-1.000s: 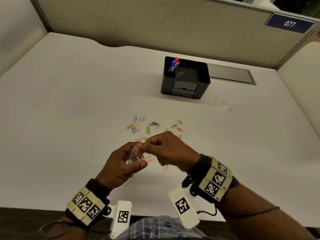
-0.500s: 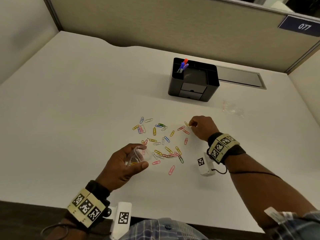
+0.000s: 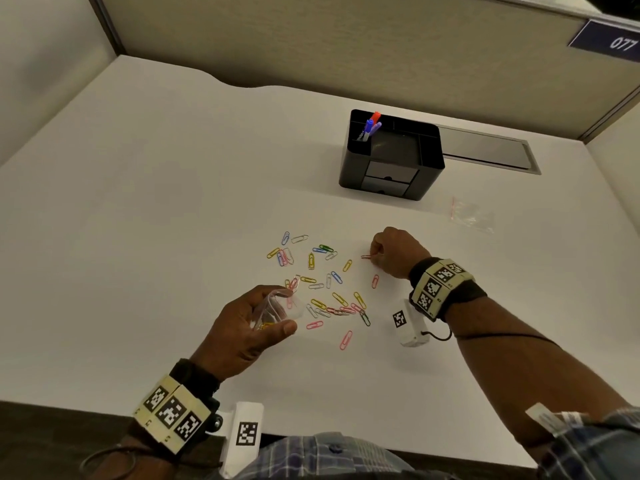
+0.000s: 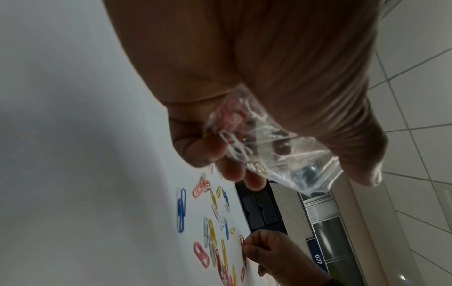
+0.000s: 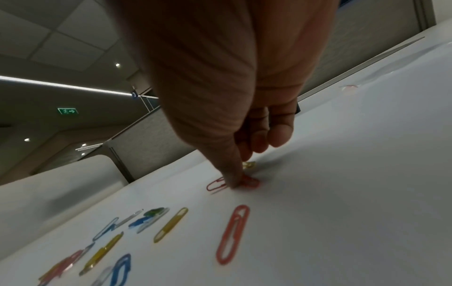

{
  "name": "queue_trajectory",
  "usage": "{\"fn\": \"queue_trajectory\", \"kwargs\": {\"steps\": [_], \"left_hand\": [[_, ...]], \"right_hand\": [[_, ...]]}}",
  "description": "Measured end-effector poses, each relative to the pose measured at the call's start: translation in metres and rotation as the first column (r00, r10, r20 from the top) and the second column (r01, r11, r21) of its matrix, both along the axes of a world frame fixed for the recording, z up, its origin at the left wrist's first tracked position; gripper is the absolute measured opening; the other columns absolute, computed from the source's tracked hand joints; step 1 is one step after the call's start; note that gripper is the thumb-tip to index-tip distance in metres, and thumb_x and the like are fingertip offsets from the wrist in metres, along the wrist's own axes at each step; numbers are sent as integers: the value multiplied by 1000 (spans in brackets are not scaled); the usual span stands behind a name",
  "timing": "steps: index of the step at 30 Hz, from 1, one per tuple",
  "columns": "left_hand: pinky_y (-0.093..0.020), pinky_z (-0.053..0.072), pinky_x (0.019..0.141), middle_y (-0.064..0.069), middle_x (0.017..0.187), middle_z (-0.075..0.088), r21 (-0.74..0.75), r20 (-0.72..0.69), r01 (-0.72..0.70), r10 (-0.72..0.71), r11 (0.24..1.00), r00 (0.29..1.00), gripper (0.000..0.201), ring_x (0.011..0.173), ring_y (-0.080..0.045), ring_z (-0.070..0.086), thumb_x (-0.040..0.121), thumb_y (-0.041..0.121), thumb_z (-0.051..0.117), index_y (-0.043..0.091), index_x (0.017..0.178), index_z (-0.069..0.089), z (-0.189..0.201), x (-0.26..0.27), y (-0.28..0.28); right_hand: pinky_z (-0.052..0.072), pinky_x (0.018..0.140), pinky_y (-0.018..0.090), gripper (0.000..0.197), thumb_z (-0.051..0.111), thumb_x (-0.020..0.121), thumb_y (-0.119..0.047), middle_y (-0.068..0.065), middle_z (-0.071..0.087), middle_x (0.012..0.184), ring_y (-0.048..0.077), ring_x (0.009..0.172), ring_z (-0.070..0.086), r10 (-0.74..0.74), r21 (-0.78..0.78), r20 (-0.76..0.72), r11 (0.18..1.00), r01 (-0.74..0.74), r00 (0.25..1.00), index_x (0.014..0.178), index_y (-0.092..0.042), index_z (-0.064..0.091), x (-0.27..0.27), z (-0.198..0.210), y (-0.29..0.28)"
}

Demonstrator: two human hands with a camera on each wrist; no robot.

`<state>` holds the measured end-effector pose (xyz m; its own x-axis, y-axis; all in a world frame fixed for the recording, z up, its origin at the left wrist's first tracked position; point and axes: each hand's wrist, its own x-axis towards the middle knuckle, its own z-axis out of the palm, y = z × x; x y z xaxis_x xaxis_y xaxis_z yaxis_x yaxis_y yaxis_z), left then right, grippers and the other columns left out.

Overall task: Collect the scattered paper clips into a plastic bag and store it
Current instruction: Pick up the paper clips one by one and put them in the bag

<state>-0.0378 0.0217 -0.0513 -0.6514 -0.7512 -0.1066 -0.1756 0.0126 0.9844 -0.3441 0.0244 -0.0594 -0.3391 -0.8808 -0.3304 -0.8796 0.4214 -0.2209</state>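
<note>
Several coloured paper clips [image 3: 325, 282] lie scattered on the white desk [image 3: 138, 237]. My left hand [image 3: 282, 310] holds a small clear plastic bag [image 3: 266, 306] just above the desk, at the near left of the scatter. The bag [image 4: 281, 158] has a few clips inside and its mouth faces the scatter. My right hand [image 3: 374, 254] is at the far right of the scatter, thumb and forefinger pinching one end of a red paper clip [image 3: 365, 257] that lies on the desk. The red paper clip [image 5: 216, 185] pokes out left of the thumb. A yellow clip [image 5: 249, 164] lies under the curled fingers.
A black desk organizer [image 3: 391, 157] with pens stands behind the scatter. Another clear plastic bag [image 3: 472, 216] lies to its right. A grey cable hatch [image 3: 485, 150] sits by the back partition. The desk's front edge runs close to my body.
My right hand left the bag's mouth, reached forward and right to the far clips, and now pinches a red one. The left hand kept the bag in place.
</note>
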Motion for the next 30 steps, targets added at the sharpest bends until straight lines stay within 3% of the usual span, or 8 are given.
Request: {"fn": "queue_trajectory", "kwargs": {"steps": [3,7,9,11,16,22,26,30], "left_hand": [[-5,46,56,35,83,66,-14,10,-4,4,1000,1000,34,71,9,64,78,31,72,21,106,56,1,1,-1],[-5,46,54,36,80,66,4,22,0,0,1000,1000,32,68,9,63,77,11,70,22,104,56,0,0,-2],[-5,45,52,33,80,67,15,-10,13,-13,1000,1000,36,61,8,63,74,28,75,21,104,56,3,-2,-2],[-5,45,51,31,83,68,33,-46,19,-17,999,999,59,57,6,62,62,53,75,20,107,57,7,-4,-1],[-5,45,52,29,89,69,54,-62,8,-4,999,998,77,59,5,63,50,73,69,24,108,57,8,-3,-2],[-6,46,52,31,87,68,48,-50,6,-4,999,999,78,61,5,63,50,77,66,26,107,56,7,-3,-1],[-7,47,53,31,88,68,34,-42,6,-5,999,999,77,67,6,65,50,78,65,27,107,56,8,-3,-2],[-7,46,52,29,89,68,44,-46,-2,4,999,999,78,65,5,64,50,77,66,26,108,56,8,-2,-2]], "right_hand": [[40,76,27,11,56,91,-16,7,62,97,22,89,54,-51,-48,44,997,53,998,95,-8,62,-6,6,2],[37,72,26,4,59,90,-16,3,60,91,17,84,51,-145,-79,95,985,152,985,87,-14,58,-14,13,10],[38,71,26,3,60,89,-15,4,62,94,17,84,52,-146,-42,82,988,150,986,88,-13,61,-14,12,13],[39,72,26,7,61,88,-16,6,64,97,17,85,52,-154,-13,82,988,156,985,92,-10,64,-11,8,15],[40,71,27,19,66,87,-29,2,59,89,18,83,53,-229,6,93,973,229,969,93,-11,64,1,-1,17],[43,73,29,23,60,89,-31,9,60,94,23,88,57,-235,131,46,965,228,971,94,-9,59,6,-2,6],[42,79,29,34,54,93,-31,11,59,106,25,98,57,-178,185,-20,966,179,984,113,-4,55,11,3,5],[42,79,28,35,54,93,-29,12,62,115,26,105,59,-129,175,-51,975,136,990,116,-3,56,16,3,6]]}}
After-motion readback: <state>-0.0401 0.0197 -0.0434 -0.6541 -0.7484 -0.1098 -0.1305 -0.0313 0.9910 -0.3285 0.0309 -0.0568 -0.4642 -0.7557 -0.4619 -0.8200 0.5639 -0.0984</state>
